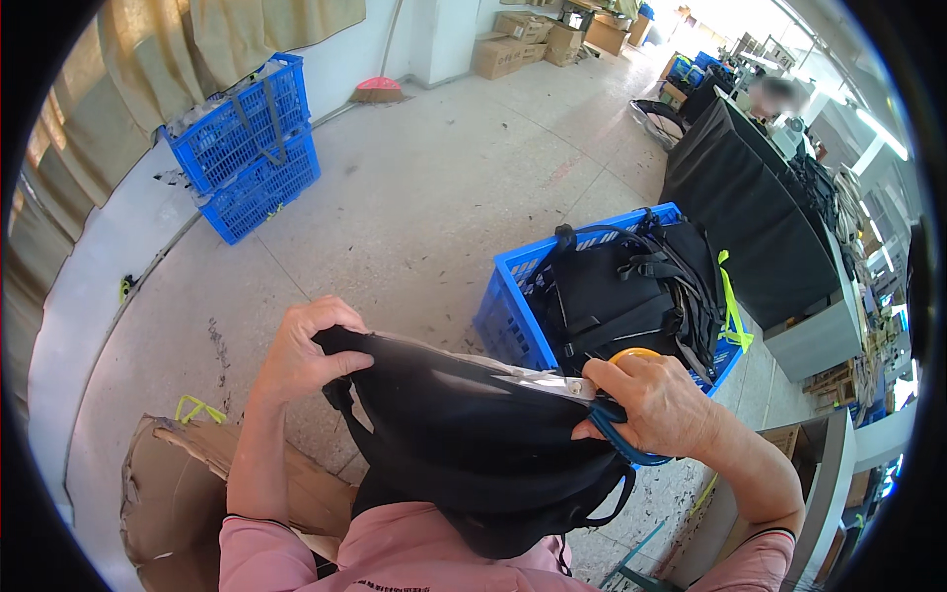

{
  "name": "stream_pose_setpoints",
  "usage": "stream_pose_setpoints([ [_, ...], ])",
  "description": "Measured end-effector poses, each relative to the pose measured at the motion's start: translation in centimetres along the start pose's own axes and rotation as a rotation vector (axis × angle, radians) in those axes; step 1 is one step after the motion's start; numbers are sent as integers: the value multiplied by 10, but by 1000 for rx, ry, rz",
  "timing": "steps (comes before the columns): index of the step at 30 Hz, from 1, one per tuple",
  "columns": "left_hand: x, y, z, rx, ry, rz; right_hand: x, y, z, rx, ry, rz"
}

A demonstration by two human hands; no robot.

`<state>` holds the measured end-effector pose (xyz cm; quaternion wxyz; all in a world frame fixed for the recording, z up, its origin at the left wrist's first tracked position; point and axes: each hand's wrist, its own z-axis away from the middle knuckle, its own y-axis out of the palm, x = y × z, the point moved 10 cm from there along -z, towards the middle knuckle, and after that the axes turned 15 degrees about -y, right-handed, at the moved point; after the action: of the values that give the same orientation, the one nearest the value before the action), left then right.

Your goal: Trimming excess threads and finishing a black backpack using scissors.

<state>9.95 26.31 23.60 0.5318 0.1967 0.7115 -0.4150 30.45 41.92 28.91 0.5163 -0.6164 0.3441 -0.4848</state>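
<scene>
A black fabric bag (454, 424) with straps lies across my lap, its upper edge stretched out in front of me. My left hand (321, 340) pinches the left end of that edge between thumb and fingers. In my right hand (646, 400) is a pair of scissors (552, 382) with one orange and one blue handle loop. Their metal blades point left and lie along the bag's pale-trimmed edge. How far the blades are apart is hard to make out.
Just ahead stands a blue crate (513, 306) full of black bags. Two stacked blue crates (247, 148) stand by the curtain. An open cardboard box (178, 483) is at my lower left. A black-draped table (750, 207) and a person (774, 99) are at the right.
</scene>
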Motion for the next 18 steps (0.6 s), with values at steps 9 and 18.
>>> stream_pose_setpoints([
  [9, -1, -7, 9, 5, 47, 78, -2, -1, -4, 13, 56, -124],
  [18, -17, -9, 21, -44, 124, 18, 4, -2, -15, 0, 0, -183],
])
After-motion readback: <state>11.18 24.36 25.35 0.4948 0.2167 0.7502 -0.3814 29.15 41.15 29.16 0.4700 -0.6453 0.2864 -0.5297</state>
